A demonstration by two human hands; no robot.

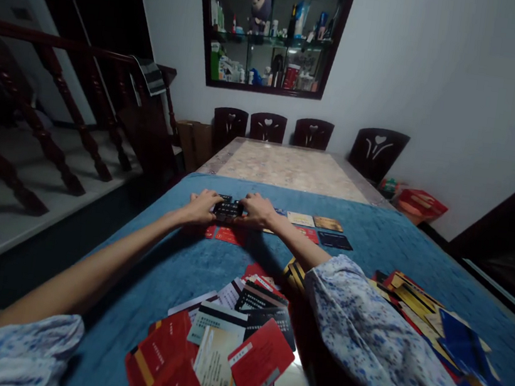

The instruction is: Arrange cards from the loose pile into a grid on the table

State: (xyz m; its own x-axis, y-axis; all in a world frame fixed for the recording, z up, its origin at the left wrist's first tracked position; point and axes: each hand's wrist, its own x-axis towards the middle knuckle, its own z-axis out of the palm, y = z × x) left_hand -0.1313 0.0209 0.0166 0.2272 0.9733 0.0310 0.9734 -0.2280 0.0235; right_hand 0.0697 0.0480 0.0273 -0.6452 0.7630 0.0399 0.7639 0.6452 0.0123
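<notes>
Between both hands, out over the blue cloth, a black card point(229, 209) is gripped by its two short sides. My left hand point(202, 207) pinches its left edge, and my right hand point(256, 210) has hold of the right edge. Red cards point(231, 235) lie on the cloth just nearer to me, below the held card. To the right of my right hand are a cream card point(300, 219), a gold-brown card point(328, 224) and a dark card point(335, 240), laid in rows. My right wrist partly covers other cards there.
A loose pile with a red card point(261, 363) on top lies close to me. Another heap with blue and gold cards point(418, 301) is at the right. The blue cloth point(131, 290) covers the near part of the stone-topped table point(284, 166). Chairs point(378, 152) stand around the far end.
</notes>
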